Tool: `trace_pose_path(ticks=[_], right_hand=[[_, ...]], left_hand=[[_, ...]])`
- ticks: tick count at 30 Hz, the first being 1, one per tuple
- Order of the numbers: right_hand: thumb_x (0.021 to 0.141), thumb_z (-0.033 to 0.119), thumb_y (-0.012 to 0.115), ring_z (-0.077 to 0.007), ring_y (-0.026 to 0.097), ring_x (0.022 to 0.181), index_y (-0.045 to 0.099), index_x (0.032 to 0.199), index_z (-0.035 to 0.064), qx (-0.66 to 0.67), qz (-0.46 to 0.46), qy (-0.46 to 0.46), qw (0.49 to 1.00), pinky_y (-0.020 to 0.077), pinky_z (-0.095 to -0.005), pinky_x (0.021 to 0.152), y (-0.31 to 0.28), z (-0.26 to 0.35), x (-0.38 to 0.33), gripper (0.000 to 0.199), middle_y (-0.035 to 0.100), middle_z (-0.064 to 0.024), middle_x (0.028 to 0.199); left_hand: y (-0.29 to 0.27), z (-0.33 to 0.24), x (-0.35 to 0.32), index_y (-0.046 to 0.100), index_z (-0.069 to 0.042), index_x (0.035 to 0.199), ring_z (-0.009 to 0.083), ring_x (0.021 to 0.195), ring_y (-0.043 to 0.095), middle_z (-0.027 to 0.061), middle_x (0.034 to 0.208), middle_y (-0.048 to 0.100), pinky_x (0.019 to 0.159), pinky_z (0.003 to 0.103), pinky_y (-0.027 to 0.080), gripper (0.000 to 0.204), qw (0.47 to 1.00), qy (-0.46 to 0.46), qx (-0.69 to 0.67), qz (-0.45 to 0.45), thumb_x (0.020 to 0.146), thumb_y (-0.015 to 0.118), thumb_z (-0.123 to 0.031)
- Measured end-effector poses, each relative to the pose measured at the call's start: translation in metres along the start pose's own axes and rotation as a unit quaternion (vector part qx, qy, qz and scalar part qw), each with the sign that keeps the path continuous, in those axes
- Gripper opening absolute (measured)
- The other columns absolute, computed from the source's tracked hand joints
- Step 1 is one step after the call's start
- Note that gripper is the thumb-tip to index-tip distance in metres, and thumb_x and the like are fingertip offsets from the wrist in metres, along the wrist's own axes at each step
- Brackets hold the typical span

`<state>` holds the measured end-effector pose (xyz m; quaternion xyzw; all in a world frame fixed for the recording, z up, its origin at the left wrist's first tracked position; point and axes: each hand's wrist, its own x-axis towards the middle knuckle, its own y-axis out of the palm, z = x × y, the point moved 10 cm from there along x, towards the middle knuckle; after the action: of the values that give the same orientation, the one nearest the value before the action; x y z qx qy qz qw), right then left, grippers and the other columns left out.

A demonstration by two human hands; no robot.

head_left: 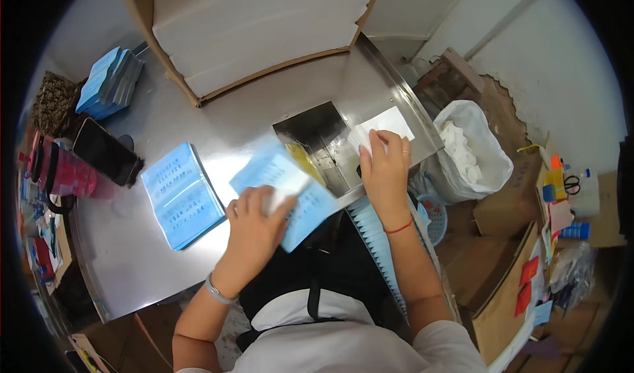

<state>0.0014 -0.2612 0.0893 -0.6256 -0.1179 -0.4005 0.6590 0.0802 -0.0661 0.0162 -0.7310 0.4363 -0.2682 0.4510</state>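
Observation:
My left hand [254, 221] is closed on a light-blue printed packet [314, 211], which is tilted above the table and smeared by motion. Something white shows by those fingers, too blurred to name. To its left lies a neat stack of similar blue packets [178, 198]. At the table's right side, my right hand [385, 161] has its fingers bent onto a white sheet [396, 123], with the fingertips at the sheet's near edge. Between the hands is a dark rectangular opening [317, 125] in the metal top, with something yellow [304, 161] at its edge.
A large carton [264, 36] of white sheets stands at the back of the metal table [132, 254]. A phone [105, 151], a pink jug [69, 171] and more blue packets [105, 85] are at left. A white-lined bin [479, 155] stands right, above cardboard boxes [505, 201].

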Motion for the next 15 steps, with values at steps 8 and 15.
trace_pose_path(ticks=[8, 15], right_hand=[[0.081, 0.002, 0.066, -0.0308, 0.055, 0.096, 0.07, 0.099, -0.0047, 0.079, 0.014, 0.038, 0.996, 0.0463, -0.0437, 0.093, 0.001, -0.019, 0.004, 0.019, 0.06, -0.0117, 0.095], [0.075, -0.002, 0.064, -0.0321, 0.057, 0.098, 0.069, 0.108, -0.0024, 0.104, 0.02, -0.002, 0.994, 0.0477, -0.0397, 0.085, -0.009, -0.027, 0.011, 0.034, 0.063, -0.0117, 0.108]], left_hand=[[-0.027, -0.015, 0.038, 0.061, -0.007, 0.107, 0.041, 0.127, 0.048, 0.0252, 0.143, 0.046, 0.094, 0.06, 0.04, 0.058, 0.987, 0.019, 0.147, -0.059, 0.077, 0.071, -0.056], [-0.019, -0.015, 0.003, 0.06, -0.007, 0.115, 0.0293, 0.091, 0.057, 0.0251, 0.137, 0.05, 0.078, 0.039, 0.042, 0.051, 0.992, -0.007, 0.062, -0.108, 0.08, 0.071, -0.043]])
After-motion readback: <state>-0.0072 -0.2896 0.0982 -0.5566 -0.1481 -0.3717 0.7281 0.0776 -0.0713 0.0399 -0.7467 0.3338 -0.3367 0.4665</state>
